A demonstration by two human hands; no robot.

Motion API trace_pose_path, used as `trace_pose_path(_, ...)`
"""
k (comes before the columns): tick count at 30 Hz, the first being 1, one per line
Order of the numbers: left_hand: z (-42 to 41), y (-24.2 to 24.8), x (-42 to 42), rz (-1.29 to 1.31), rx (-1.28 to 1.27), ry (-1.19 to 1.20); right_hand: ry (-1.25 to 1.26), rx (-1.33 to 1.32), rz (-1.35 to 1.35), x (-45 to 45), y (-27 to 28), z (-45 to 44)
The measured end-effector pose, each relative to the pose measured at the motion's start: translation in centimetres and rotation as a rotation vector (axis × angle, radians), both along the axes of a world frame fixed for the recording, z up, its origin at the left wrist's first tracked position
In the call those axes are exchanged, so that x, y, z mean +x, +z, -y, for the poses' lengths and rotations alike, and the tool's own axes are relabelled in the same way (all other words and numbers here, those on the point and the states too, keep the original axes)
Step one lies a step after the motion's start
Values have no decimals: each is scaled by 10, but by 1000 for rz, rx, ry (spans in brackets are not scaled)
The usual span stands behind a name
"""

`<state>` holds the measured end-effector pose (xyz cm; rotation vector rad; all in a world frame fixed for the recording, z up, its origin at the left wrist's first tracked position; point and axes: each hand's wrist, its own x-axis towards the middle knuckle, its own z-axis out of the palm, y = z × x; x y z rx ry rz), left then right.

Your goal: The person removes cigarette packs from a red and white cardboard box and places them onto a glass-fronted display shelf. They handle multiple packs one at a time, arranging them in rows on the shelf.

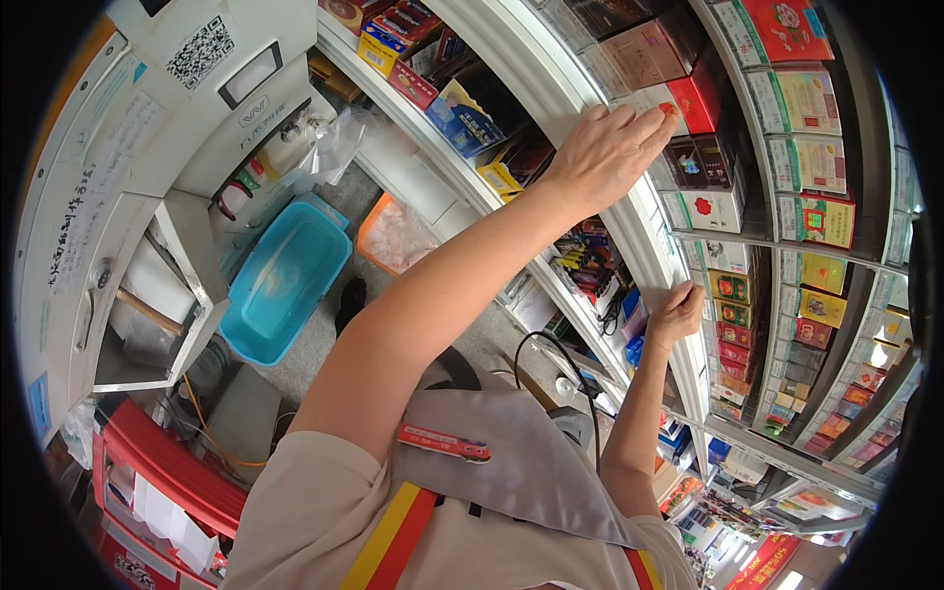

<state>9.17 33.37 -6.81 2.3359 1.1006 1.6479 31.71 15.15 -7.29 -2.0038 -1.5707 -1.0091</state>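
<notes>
My left hand (613, 153) reaches across to the display rack, its fingertips at the front of a white and red box (689, 105). Its back faces me, so whether the fingers grip the box is hidden. Lower along the rack, my right hand (675, 316) is curled beside the white shelf rail (682, 361). What lies inside those curled fingers cannot be seen. Small packs stand in rows around both hands, among them a dark pack (700, 161), a white pack with a red flower (712, 210) and several red packs (734, 350).
Below the rack, a lower shelf carries a blue box (464, 118) and batteries (402, 22). A turquoise plastic tub (284, 284) and an orange bin (394, 236) stand on the floor. To the left is a white machine with an open door (188, 295). A black cable (560, 343) loops near my right arm.
</notes>
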Motion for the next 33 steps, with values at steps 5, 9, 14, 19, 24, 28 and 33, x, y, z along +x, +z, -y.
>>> trace_pose_path(5,0,0,-1,-51,-4,10,-29,-23,-17,1,-1,1)
trace_pose_path(9,-1,0,-13,25,-1,-45,-27,-10,-44,-3,1,0)
trace_pose_path(14,-15,1,-26,71,-75,51,-9,-8,-56,-3,0,0)
trace_pose_path(19,-20,-1,-24,23,-76,89,-16,-5,-71,-9,2,0)
trace_pose_path(24,-21,0,-19,6,-128,68,-30,-31,-78,-5,1,4)
trace_pose_path(28,-22,-2,-23,27,-88,41,-29,-8,-103,1,-2,2)
trace_pose_path(33,-27,3,-38,154,-111,-36,-16,18,-103,-6,1,-3)
